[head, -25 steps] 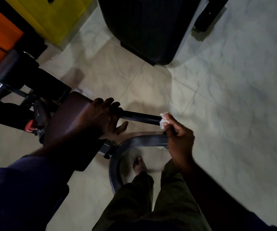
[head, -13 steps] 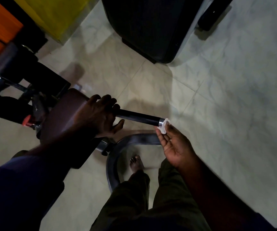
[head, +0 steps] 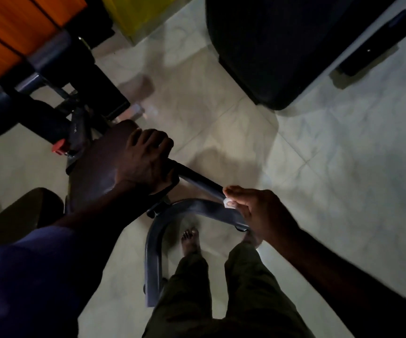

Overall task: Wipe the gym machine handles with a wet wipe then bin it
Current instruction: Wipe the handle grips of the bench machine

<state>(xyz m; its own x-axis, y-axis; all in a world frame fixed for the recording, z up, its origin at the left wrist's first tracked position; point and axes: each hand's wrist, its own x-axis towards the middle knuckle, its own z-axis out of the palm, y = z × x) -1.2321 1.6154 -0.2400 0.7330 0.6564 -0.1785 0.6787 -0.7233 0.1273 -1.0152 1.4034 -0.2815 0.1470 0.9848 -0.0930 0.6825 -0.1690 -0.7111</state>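
While clamped round the handle (head: 197, 178) near its padded end, left hand (head: 146, 162) steadies; right hand (head: 258, 213) at handle's free tip, grip pinched shut on wet wipe (head: 228, 203)

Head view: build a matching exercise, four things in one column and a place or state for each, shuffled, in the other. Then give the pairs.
Things:
1. left hand
2. right hand
3. wet wipe
4. bare foot

Places or states:
A. on the floor inside the curved frame
B. pinched at the free end of the handle
C. wrapped round the handle's inner end
D. holding the wipe against the handle tip

Pairs: 1-C, 2-D, 3-B, 4-A
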